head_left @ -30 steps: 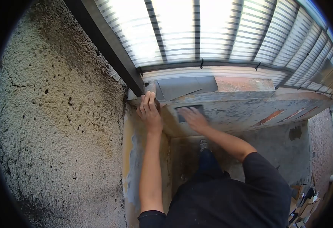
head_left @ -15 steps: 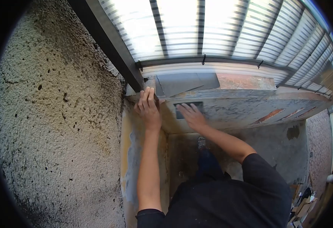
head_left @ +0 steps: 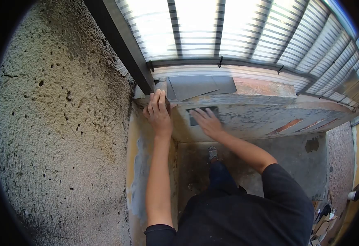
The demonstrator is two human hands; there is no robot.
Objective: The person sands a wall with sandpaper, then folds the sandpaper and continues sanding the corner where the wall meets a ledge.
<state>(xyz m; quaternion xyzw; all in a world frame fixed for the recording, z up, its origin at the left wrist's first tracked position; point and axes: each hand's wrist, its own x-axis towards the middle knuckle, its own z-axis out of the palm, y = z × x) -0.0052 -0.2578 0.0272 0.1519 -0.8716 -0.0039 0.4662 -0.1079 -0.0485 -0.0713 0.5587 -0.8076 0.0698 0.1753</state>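
Note:
My left hand (head_left: 159, 115) rests at the corner by the foot of the dark metal post, its fingertips on the ledge edge; whether it grips anything there is hidden. My right hand (head_left: 206, 122) lies flat with fingers spread on a dark rectangular sheet (head_left: 215, 111), pressing it against the face of the low wall (head_left: 249, 121). Its fingers are slightly blurred. Above the hands, grey sheets (head_left: 200, 87) lie overlapping on the ledge, beside a worn reddish stretch (head_left: 265, 88).
A rough stained wall (head_left: 64, 135) rises at the left. The dark post (head_left: 122, 45) and a slatted screen (head_left: 237, 33) stand above the ledge. Below are a concrete floor (head_left: 278, 164) and my shoe (head_left: 212, 153). Scraps (head_left: 323, 223) are piled at the lower right.
The view has shifted slightly. My right hand is still spread on the dark sheet, with its fingers a little differently placed. My left hand stays at the corner.

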